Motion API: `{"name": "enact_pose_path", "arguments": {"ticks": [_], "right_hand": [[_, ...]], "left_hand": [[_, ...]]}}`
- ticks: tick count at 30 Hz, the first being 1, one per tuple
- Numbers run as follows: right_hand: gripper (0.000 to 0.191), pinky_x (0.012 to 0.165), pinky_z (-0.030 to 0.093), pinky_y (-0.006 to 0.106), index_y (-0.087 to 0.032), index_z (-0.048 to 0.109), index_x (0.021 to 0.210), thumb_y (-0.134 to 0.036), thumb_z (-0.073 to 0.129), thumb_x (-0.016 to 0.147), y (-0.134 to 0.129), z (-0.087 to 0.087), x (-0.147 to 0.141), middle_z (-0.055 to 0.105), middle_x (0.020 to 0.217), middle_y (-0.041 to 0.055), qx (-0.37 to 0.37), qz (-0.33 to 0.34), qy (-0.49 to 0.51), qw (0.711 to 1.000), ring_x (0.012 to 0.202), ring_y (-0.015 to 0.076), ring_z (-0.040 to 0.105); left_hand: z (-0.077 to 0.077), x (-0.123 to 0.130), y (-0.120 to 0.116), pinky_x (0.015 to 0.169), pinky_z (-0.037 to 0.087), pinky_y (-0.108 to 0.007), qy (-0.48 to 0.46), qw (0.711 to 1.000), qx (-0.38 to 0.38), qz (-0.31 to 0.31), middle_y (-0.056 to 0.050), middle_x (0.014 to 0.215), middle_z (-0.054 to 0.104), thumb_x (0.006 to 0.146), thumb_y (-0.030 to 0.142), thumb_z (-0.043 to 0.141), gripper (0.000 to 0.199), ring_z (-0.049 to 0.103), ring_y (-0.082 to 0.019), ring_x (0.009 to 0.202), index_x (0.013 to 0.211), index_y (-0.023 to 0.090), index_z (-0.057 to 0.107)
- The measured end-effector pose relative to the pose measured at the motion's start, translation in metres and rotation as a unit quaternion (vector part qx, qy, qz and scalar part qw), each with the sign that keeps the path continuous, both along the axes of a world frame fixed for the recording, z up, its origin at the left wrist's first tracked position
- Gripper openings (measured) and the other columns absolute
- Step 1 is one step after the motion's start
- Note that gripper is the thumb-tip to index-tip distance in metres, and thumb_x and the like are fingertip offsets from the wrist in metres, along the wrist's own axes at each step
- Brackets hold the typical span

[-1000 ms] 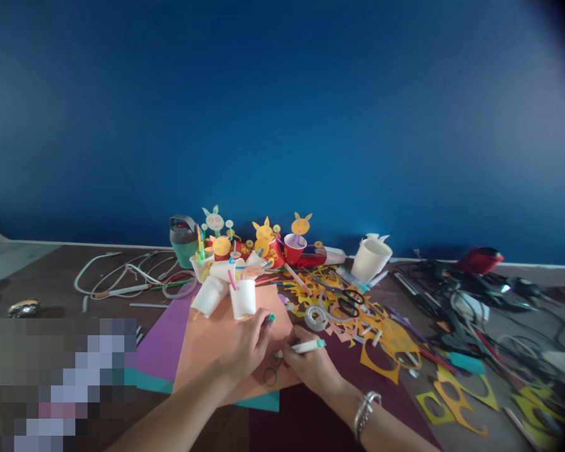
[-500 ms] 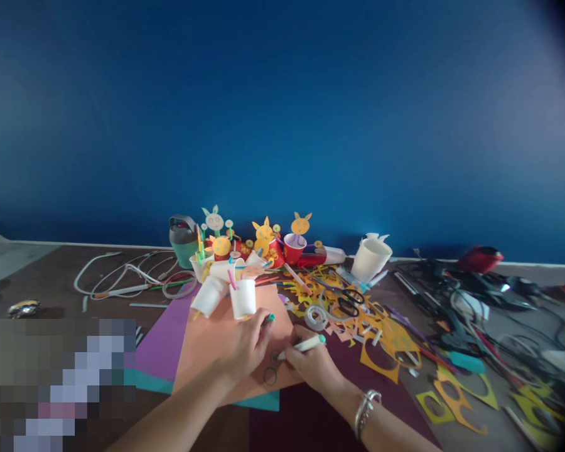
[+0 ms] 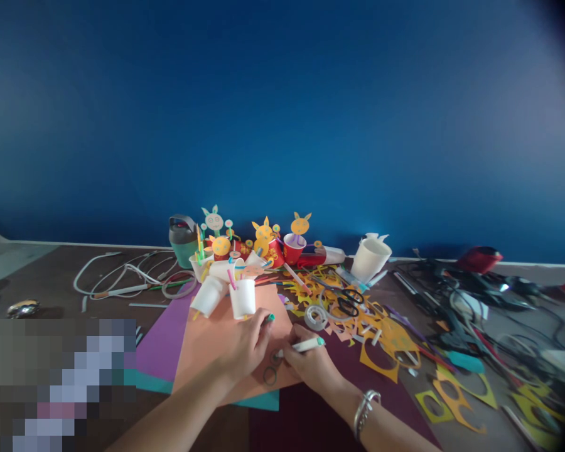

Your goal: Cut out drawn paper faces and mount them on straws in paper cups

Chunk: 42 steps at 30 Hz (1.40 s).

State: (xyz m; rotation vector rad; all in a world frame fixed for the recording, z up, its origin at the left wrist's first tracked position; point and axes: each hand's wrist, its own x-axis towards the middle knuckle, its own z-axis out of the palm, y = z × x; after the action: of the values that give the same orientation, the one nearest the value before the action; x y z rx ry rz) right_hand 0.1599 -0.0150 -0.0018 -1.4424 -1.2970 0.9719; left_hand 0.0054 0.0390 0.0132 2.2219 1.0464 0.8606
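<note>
My right hand (image 3: 314,365) is closed around a white marker (image 3: 307,344) with a green end, its tip down at a small ring on the orange paper (image 3: 200,358). Just below that ring is a second drawn circle (image 3: 270,384). Resting on the same sheet, my left hand (image 3: 248,348) is closed on a green marker cap (image 3: 270,318), which pokes out between thumb and fingers. Two white paper cups, one upright (image 3: 243,299) and one tilted (image 3: 209,297), stand at the sheet's far edge, beyond my left hand.
Scissors (image 3: 349,302), a tape roll (image 3: 316,317) and yellow paper scraps (image 3: 390,342) lie to the right. Behind are paper animal figures (image 3: 263,236) in cups, a white container (image 3: 371,257) and a green-grey bottle (image 3: 182,242). Cables (image 3: 480,314) crowd the far right.
The marker in my right hand has shifted very slightly, its green end tipping a little. My left hand stays in place with the cap.
</note>
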Motion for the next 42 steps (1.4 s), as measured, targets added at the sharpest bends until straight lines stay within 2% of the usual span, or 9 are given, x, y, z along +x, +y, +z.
{"name": "enact_pose_path", "arguments": {"ticks": [4,8,16,21,24,27,42], "right_hand": [[0.016,0.038,0.030,0.018,-0.021,0.040,0.059,-0.021,0.054,0.067,0.0019,-0.0032,0.0010,0.041,0.045,-0.0087,-0.026,0.001,0.046,0.999,0.040,0.0076,0.041],[0.017,0.038,0.032,0.019,-0.021,0.039,0.061,-0.025,0.052,0.073,0.0045,-0.0056,0.0036,0.048,0.044,-0.0073,-0.035,-0.001,0.103,0.994,0.038,0.0093,0.046],[0.016,0.048,0.035,0.021,-0.020,0.045,0.061,-0.021,0.052,0.075,0.0084,-0.0015,0.0076,0.047,0.053,-0.0054,0.047,-0.010,0.014,0.999,0.050,0.0100,0.044],[0.014,0.043,0.030,0.019,-0.020,0.043,0.059,-0.015,0.050,0.070,0.0040,0.0004,0.0070,0.043,0.050,-0.0066,0.023,0.021,-0.009,0.999,0.047,0.0085,0.040],[0.014,0.040,0.025,0.018,-0.020,0.040,0.058,-0.013,0.050,0.066,0.0023,0.0007,0.0038,0.040,0.046,-0.0085,-0.009,0.037,0.013,0.999,0.042,0.0071,0.035],[0.012,0.038,0.024,0.018,-0.020,0.041,0.060,-0.014,0.050,0.065,0.0023,0.0017,0.0015,0.044,0.044,-0.0086,-0.031,0.043,0.032,0.998,0.040,0.0070,0.036],[0.013,0.039,0.024,0.018,-0.021,0.040,0.057,-0.012,0.050,0.060,0.0033,-0.0016,0.0031,0.041,0.044,-0.0084,-0.020,0.039,-0.018,0.999,0.043,0.0074,0.035]], "left_hand": [[-0.0002,0.0005,0.0006,0.056,0.041,-0.023,0.003,1.000,0.012,0.009,0.001,0.070,0.057,0.095,0.030,0.033,0.018,0.056,-0.015,0.062,0.094,0.021,0.048],[0.0004,0.0004,-0.0004,0.056,0.043,-0.024,0.004,1.000,0.010,0.007,0.001,0.069,0.058,0.095,0.030,0.033,0.017,0.057,-0.015,0.061,0.095,0.021,0.048],[0.0005,-0.0006,-0.0022,0.059,0.042,-0.025,0.023,0.999,0.040,-0.002,-0.001,0.075,0.061,0.095,0.029,0.034,0.017,0.059,-0.015,0.065,0.096,0.021,0.049],[-0.0005,-0.0014,0.0023,0.053,0.040,-0.023,0.034,0.999,0.018,0.013,0.002,0.068,0.058,0.095,0.031,0.033,0.018,0.058,-0.015,0.060,0.096,0.022,0.048],[0.0008,-0.0011,0.0022,0.054,0.041,-0.024,0.021,1.000,0.010,0.013,0.001,0.069,0.059,0.095,0.031,0.033,0.018,0.059,-0.015,0.062,0.095,0.021,0.049],[0.0018,-0.0011,0.0011,0.055,0.042,-0.024,0.015,1.000,0.005,0.008,0.000,0.069,0.060,0.095,0.031,0.034,0.018,0.059,-0.016,0.063,0.097,0.021,0.049],[-0.0003,-0.0010,0.0012,0.056,0.041,-0.025,0.019,1.000,0.020,0.012,0.000,0.072,0.059,0.095,0.031,0.031,0.019,0.058,-0.016,0.065,0.096,0.022,0.048]]}}
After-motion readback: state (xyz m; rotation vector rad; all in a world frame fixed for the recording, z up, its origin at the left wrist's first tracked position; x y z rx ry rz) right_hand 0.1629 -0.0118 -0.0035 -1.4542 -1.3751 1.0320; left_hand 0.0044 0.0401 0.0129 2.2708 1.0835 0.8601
